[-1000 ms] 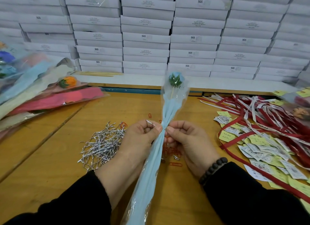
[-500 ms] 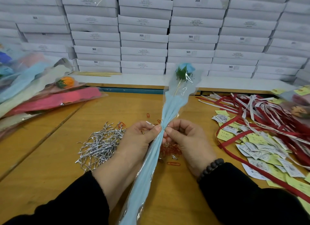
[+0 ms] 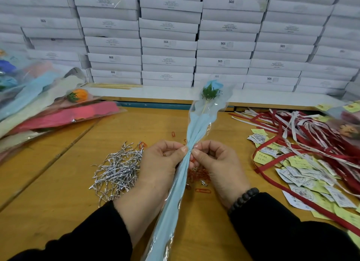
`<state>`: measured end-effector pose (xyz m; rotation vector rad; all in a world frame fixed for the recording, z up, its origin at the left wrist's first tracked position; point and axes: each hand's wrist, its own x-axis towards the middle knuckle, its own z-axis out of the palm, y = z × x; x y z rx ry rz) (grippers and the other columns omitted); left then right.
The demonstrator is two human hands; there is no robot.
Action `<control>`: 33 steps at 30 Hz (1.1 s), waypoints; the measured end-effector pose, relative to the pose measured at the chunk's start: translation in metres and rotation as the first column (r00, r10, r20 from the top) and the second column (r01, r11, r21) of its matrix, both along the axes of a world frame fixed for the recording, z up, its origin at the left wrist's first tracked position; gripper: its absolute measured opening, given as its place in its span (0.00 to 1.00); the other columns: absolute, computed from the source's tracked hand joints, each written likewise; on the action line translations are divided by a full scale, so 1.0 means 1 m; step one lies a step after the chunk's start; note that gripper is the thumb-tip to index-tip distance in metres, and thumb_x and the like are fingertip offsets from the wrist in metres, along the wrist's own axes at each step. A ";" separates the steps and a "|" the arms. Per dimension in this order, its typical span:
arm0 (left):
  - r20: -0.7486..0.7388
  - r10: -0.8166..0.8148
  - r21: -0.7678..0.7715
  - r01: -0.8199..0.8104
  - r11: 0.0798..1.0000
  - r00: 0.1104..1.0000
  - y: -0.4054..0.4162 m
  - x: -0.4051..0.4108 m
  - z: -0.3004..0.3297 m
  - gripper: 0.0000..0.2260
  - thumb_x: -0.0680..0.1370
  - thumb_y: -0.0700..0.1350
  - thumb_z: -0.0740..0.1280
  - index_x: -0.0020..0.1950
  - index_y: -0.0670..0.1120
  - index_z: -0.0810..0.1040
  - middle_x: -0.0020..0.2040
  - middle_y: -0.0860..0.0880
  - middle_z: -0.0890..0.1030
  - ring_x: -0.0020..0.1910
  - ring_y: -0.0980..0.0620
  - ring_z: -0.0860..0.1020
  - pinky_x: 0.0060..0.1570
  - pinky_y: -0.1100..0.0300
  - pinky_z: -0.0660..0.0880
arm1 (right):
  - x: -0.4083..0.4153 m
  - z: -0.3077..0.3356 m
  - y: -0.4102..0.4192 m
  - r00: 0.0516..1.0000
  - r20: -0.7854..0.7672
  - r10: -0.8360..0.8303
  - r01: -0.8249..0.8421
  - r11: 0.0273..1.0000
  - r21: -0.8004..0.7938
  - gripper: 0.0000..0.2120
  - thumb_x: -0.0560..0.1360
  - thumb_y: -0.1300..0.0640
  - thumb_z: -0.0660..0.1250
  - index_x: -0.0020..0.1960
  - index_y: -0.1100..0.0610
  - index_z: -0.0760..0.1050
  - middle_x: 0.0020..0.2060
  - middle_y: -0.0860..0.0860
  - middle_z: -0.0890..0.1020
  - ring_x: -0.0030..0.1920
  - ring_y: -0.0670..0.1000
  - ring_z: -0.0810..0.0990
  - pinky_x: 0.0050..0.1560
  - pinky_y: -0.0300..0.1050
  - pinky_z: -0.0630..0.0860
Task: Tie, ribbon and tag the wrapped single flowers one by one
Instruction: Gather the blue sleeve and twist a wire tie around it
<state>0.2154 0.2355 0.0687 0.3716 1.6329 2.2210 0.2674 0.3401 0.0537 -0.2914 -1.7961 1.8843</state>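
Above the tabletop (image 3: 58, 182), two hands pinch a wrapped flower at its gathered neck.

White boxes (image 3: 167, 44) marked "SGS" stack behind the tabletop. The blue wrapped flower (image 3: 196, 132) stands tilted over it, bloom toward the boxes. Left hand (image 3: 161, 161) and right hand (image 3: 216, 163), in black sleeves, meet at the neck, fingers curled, thumbs pinching a thin wire tie (image 3: 188, 149). Silver ties (image 3: 118, 167) lie left of the flower; red ribbons (image 3: 311, 136) and tags (image 3: 303, 175) right.
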 end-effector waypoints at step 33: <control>-0.016 -0.055 -0.090 0.053 0.995 0.998 0.001 0.000 0.003 0.07 0.76 0.37 0.66 0.38 0.38 0.79 0.25 0.48 0.79 0.21 0.58 0.75 0.22 0.69 0.72 | 0.000 0.004 0.010 0.986 0.150 0.067 -0.094 0.979 0.180 0.11 0.78 0.59 0.61 0.39 0.62 0.75 0.26 0.50 0.76 0.23 0.43 0.71 0.27 0.33 0.70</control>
